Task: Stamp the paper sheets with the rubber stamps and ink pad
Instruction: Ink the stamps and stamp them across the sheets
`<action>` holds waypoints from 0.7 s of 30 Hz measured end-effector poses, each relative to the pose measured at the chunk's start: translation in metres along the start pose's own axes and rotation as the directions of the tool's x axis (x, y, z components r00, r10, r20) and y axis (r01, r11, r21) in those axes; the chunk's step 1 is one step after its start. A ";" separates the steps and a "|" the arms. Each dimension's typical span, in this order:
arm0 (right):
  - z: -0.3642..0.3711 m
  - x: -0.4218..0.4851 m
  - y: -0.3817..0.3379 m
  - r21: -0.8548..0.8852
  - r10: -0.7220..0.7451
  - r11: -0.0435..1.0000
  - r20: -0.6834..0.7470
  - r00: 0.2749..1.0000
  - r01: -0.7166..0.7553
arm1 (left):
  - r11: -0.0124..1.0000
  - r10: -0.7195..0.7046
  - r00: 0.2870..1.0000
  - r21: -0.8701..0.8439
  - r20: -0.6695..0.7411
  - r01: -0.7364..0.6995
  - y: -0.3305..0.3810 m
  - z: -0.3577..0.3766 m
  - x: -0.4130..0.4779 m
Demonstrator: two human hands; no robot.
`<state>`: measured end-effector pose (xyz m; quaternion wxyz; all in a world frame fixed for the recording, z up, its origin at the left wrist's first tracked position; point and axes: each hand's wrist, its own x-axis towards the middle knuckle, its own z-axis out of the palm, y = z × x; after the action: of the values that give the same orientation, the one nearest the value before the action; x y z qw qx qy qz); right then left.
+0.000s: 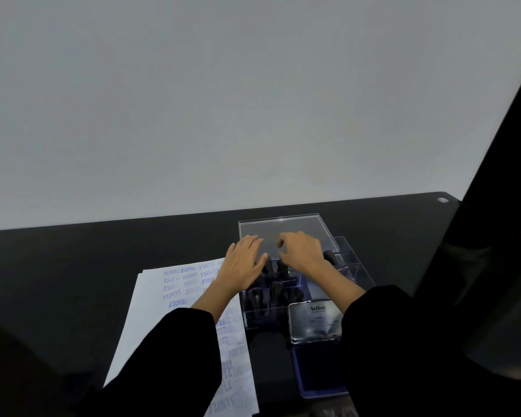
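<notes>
The fingers (251,242) of the left hand (244,263) lie nearly straight and close together, resting at the near edge of a clear lid (286,228). The fingers (288,239) of the right hand (303,251) curl narrowly above the black rubber stamps (275,291); whether they grip one, I cannot tell. The stamps stand in a clear compartment box (253,319). Just beside it lies the open ink pad (319,371). The blue-printed paper sheets (163,311) lie left of the box on the dark surface (73,266).
</notes>
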<state>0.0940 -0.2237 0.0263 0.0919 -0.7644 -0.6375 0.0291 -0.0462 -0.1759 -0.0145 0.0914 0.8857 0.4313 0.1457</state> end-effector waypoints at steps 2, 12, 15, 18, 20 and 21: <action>0.006 0.000 -0.004 -0.059 -0.010 0.998 0.028 1.000 0.012 | 1.000 -0.013 1.000 0.015 0.022 0.012 -0.003 0.004 -0.003; 0.017 0.002 -0.010 -0.238 0.000 0.971 0.046 0.999 0.011 | 0.996 -0.015 1.000 -0.089 0.026 0.018 -0.003 0.009 -0.008; 0.019 0.006 -0.010 -0.246 0.023 0.969 0.051 0.998 -0.009 | 0.994 -0.018 0.999 -0.110 0.031 0.022 -0.003 0.009 -0.009; 0.023 0.009 -0.010 -0.244 0.045 0.969 0.048 0.998 -0.032 | 0.993 -0.019 0.999 -0.113 0.040 0.024 -0.003 0.009 -0.009; 0.024 0.010 -0.011 -0.237 0.054 0.971 0.042 0.998 -0.043 | 0.994 -0.019 0.999 -0.104 0.037 0.023 -0.004 0.009 -0.009; 0.024 0.011 -0.011 -0.230 0.056 0.972 0.038 0.998 -0.046 | 0.995 -0.020 0.999 -0.097 0.037 0.023 -0.004 0.009 -0.009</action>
<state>0.0817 -0.2090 0.0050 -0.0117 -0.7853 -0.6185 -0.0253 -0.0514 -0.1811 -0.0259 0.1438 0.8779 0.4315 0.1495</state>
